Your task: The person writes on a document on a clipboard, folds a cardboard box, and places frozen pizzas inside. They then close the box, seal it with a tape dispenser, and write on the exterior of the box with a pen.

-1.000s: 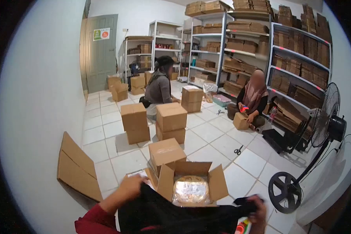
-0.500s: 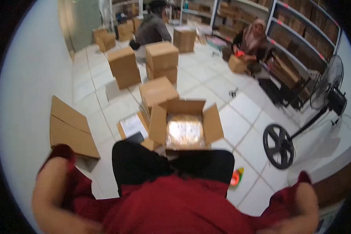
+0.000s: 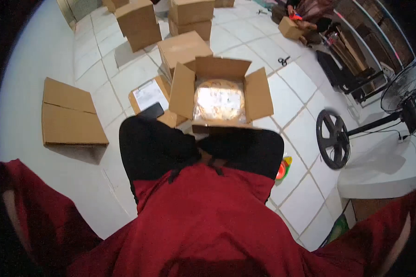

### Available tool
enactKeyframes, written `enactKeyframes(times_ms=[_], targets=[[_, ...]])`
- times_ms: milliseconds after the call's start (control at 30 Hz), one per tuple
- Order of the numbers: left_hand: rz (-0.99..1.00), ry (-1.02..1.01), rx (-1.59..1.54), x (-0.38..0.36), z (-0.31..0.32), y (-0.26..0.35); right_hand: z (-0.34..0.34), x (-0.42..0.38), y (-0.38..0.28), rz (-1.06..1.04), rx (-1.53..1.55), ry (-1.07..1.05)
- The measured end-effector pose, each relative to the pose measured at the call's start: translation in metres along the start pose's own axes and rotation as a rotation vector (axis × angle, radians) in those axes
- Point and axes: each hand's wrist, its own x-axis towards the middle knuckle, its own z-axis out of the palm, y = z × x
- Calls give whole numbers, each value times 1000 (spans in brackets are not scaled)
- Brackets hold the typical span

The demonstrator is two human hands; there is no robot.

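Note:
Both my hands are out of the picture. Only red sleeves show, the left sleeve [image 3: 41,212] and the right sleeve [image 3: 379,235], with a strip of forearm at each outer edge. Before my folded legs stands an open cardboard box [image 3: 182,94], its flaps spread outward. Inside lies a round, shiny plastic-wrapped package [image 3: 219,101]. Left of the box are a clipboard with a white paper [image 3: 150,96] and a dark phone [image 3: 151,111]. An orange and green tape dispenser [image 3: 282,170] rests on the floor beside my right knee.
A closed carton [image 3: 185,48] touches the open box's far side; stacked cartons [image 3: 189,18] stand behind. Flattened cardboard [image 3: 71,113] lies left by the wall. Scissors [image 3: 284,61] are on the tiles. A fan [image 3: 333,138] stands right. Another person [image 3: 305,18] holds a small box.
The view has tilted downward, so the room sits higher in the picture. My forearms have swung outward toward the side edges. The open box and its package look unchanged.

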Motion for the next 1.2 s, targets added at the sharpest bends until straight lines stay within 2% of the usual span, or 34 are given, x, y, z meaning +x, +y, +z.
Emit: enactKeyframes(times_ms=[167,233,267,300,333,367,400,433,467,500,533,567,633,700,733,767,833,900,933,1000,1067,1133,1200], targets=[[30,181,-91,-15,-10,-47,34,4,25,-237,429,366],[60,326,-230,-22,-8,-84,74,-16,70,-165,692,516],[86,407,-334,-23,-2,-106,101,-39,103,24,831,546],[123,487,-489,-23,6,-134,138,-96,158,475,994,500],[137,537,-645,-12,15,-159,176,-189,252,1092,1207,290],[149,541,-755,-2,23,-180,257,-148,239,1145,1262,-195],[-26,557,-1055,21,28,-176,290,-170,235,1467,955,-190],[-14,461,-1033,31,30,-179,322,-193,232,1790,686,-164],[166,315,-963,39,39,-186,328,-289,274,1866,489,-593],[289,228,-1014,46,47,-193,342,-292,265,1801,-89,-935],[362,155,-1069,50,54,-198,349,-380,292,1371,-337,-1127],[403,99,-1100,50,60,-200,335,-308,254,1433,-298,-1161],[475,41,-1164,44,69,-207,345,-340,266,1326,-371,-1390],[519,3,-1168,35,71,-214,337,-352,264,1518,-162,-1146],[535,-6,-1182,31,72,-217,340,-350,265,1784,-118,-1072],[549,-11,-1190,25,72,-222,341,-348,262,1798,-118,-1086],[576,5,-1192,17,70,-232,341,-325,241,1601,-241,-1180],[574,45,-1187,8,70,-248,351,-316,248,1586,-336,-1447],[536,87,-1180,4,74,-261,349,-304,256,1728,-117,-1473],[326,244,-1116,-8,91,-296,349,-291,268,1940,44,-1359],[-339,462,-892,-9,125,-332,349,-283,283,2200,207,-1196],[-803,190,-248,-9,169,-370,347,-270,290,2339,231,-1136],[-982,-168,-243,-7,202,-380,334,-301,254,1910,141,-975]])
